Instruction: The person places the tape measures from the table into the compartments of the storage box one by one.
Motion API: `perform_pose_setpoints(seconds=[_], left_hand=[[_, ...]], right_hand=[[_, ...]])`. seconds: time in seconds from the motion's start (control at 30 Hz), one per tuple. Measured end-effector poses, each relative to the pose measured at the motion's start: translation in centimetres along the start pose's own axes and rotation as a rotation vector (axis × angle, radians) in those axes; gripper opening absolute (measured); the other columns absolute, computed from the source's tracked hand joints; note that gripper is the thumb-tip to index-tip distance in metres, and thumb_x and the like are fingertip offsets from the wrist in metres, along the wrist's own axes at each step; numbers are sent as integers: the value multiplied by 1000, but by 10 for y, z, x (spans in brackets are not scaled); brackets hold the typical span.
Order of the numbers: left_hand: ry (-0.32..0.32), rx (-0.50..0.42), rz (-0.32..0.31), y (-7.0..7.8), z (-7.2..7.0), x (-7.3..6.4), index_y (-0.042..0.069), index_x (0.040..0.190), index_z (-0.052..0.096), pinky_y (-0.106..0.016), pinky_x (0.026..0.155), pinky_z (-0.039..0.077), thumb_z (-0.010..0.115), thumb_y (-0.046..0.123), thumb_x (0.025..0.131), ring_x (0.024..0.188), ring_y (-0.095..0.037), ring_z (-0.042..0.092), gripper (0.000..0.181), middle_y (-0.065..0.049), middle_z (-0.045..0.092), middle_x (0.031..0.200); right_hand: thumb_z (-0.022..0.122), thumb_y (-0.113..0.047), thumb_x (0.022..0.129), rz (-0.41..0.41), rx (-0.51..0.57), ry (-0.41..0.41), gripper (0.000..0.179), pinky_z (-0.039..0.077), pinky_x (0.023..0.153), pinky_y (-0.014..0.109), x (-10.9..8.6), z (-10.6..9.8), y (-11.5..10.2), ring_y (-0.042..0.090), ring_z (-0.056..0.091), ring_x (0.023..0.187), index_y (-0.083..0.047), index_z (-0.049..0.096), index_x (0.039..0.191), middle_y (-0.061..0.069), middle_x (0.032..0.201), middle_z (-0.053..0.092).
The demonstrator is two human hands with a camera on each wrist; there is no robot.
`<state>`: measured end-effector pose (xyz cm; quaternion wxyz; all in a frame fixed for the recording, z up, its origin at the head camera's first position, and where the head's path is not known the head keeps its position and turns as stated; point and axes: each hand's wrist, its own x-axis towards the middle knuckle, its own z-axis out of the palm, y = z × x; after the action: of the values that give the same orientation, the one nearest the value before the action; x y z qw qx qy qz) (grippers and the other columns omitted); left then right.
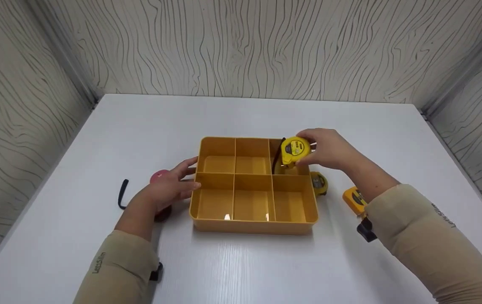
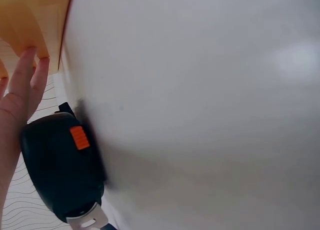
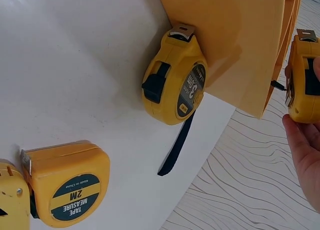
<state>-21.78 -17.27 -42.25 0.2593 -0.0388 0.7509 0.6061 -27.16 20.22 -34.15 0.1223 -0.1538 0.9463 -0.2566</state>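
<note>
A yellow tape measure (image 1: pixel 295 150) with a black strap is pinched in my right hand (image 1: pixel 327 147), over the back right compartment of a yellow divided box (image 1: pixel 252 227). On the box's left side my left hand (image 1: pixel 169 188) rests with fairly straight fingers; its fingertips touch the outer wall and the thumb tip lies at the rim. Beside that hand, in the left wrist view, lies a dark tape measure (image 2: pixel 62 165) with an orange button. In the head view a red round surface (image 1: pixel 159 175) shows partly behind the hand; whether it belongs to that tape measure I cannot tell.
A yellow 3.0 m tape measure (image 3: pixel 175 79) stands against the box's right side. Farther right lies an orange 2M tape measure (image 3: pixel 67 182), with another yellow case (image 3: pixel 11 197) beside it. Patterned walls (image 1: pixel 241 46) enclose the white table (image 1: pixel 241 270) at the back and sides.
</note>
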Motion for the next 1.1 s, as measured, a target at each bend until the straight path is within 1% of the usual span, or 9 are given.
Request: perform_pose_setpoints(seconds=[0.1, 0.3, 0.57, 0.73, 0.83, 1.0, 1.1], left_hand=[[4, 7, -10, 1, 0, 0, 51, 134, 32, -37, 95, 44, 76, 30, 73, 125, -17, 39, 78, 11, 35, 140], [-5, 2, -9, 1, 1, 0, 51, 134, 31, -38, 96, 43, 76, 30, 73, 126, -17, 38, 78, 10, 34, 140], [2, -5, -18, 2, 1, -2, 52, 133, 32, -39, 96, 43, 75, 29, 74, 124, -16, 41, 76, 10, 34, 141], [12, 7, -23, 3, 1, -3, 52, 133, 32, -39, 96, 43, 75, 30, 74, 123, -17, 41, 76, 10, 34, 141], [8, 11, -20, 4, 1, -3, 52, 134, 32, -39, 96, 43, 75, 29, 75, 123, -16, 41, 76, 10, 34, 141], [-19, -29, 6, 3, 1, -2, 47, 136, 32, -35, 94, 45, 72, 23, 78, 121, -15, 44, 74, 7, 33, 141], [-17, -40, 10, 2, 1, -1, 47, 135, 33, -34, 92, 46, 72, 22, 78, 120, -14, 45, 74, 7, 34, 141]], right_hand=[[79, -29, 71, 7, 1, -13, 63, 46, 92, 42, 1, 1, 3, 27, 51, 113, -13, 52, 125, 6, 119, 55], [79, -29, 71, 29, 9, -29, 66, 45, 92, 43, 1, 3, 9, 26, 50, 113, -12, 50, 127, 7, 121, 54], [79, -29, 70, 61, 8, -19, 66, 44, 93, 45, 0, 2, 13, 27, 49, 115, -13, 51, 127, 7, 122, 54], [79, -28, 70, 63, 2, -24, 65, 43, 94, 46, 0, 2, 15, 28, 48, 116, -12, 52, 126, 7, 122, 54], [79, -28, 70, 58, 4, -36, 64, 43, 94, 46, 1, 1, 16, 29, 48, 116, -12, 51, 126, 8, 123, 54], [80, -29, 70, 59, 16, -46, 67, 43, 93, 46, 0, 1, 16, 30, 47, 118, -12, 50, 127, 8, 124, 53], [79, -27, 71, 63, 27, -57, 66, 44, 92, 45, 0, 1, 15, 30, 47, 118, -13, 50, 128, 9, 126, 52]])
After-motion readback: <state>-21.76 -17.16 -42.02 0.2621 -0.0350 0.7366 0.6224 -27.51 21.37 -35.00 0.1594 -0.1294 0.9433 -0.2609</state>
